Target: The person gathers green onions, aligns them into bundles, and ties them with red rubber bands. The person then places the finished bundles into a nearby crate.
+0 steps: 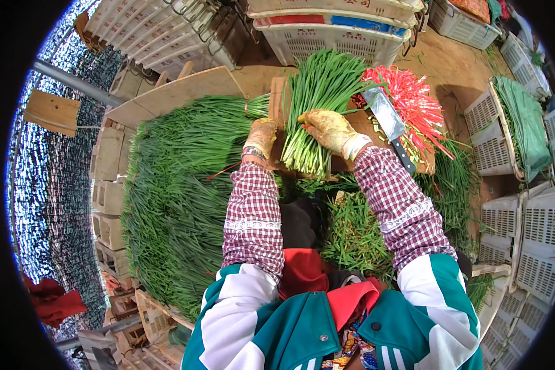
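Observation:
A bunch of long green garlic chives (326,88) lies on a small wooden board (277,99), its pale cut ends towards me. My right hand (327,131), in a stained yellowish glove, rests curled over the stalks near their lower part. Left of the bunch, my gloved left hand (262,134) is at the board's edge; what its fingers hold, if anything, is hidden. Red shows between the hands, perhaps part of a tie. A cleaver (385,113) with a black handle lies right of the bunch, beside a heap of red and white plastic ties (409,99).
A large stack of tied chives (180,185) fills the left side, against a wooden panel (180,95). Cut trimmings (358,231) lie below the board. White plastic crates (328,41) stand beyond it, with more crates (543,231) at the right. Concrete blocks (108,194) line the left.

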Demonstrator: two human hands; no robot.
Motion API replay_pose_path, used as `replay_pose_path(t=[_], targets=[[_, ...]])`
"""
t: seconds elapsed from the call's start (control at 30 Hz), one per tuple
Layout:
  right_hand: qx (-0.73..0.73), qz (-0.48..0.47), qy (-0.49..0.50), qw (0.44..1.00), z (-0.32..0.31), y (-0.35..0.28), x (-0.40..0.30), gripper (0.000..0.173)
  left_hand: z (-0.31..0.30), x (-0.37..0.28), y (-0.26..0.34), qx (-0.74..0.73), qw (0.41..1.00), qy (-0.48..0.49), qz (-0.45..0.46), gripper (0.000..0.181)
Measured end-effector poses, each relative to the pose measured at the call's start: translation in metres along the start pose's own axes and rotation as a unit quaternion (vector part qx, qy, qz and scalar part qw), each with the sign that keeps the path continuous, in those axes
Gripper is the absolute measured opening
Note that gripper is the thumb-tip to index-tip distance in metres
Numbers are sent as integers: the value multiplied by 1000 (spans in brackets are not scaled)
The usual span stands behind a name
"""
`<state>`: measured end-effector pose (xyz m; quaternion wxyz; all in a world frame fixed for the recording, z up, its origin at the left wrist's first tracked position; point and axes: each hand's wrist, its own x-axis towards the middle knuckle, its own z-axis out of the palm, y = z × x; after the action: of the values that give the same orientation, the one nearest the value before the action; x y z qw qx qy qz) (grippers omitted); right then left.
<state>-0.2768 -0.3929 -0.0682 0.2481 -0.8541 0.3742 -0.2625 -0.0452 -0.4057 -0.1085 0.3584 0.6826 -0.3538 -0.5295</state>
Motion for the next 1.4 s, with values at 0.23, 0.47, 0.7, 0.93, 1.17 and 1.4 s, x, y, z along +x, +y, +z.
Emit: replay_pose_path(t=[0.23, 0.47, 0.7, 0.93, 1.17, 1.4], targets=[[4, -15, 35, 999, 8, -8, 8, 25, 46, -11, -7, 1, 974, 75, 215, 12], [-128, -210, 83, 966, 14, -27, 31, 22, 51, -4, -7, -571, 811, -125, 42, 22], [-82, -37, -78, 993, 21, 15, 61, 23, 47, -16, -6, 317, 885, 175, 292, 14], [-56, 36, -72, 995, 30, 23, 55, 22, 18, 17, -39, 193, 927, 0, 321, 19], [-120, 71, -118, 983, 28, 13, 61, 34, 23, 50, -32, -116, 993, -15, -31, 19], [-157, 57, -99, 981, 34, 22, 59, 34, 32, -2, -6, -461, 886, 30, -46, 31]])
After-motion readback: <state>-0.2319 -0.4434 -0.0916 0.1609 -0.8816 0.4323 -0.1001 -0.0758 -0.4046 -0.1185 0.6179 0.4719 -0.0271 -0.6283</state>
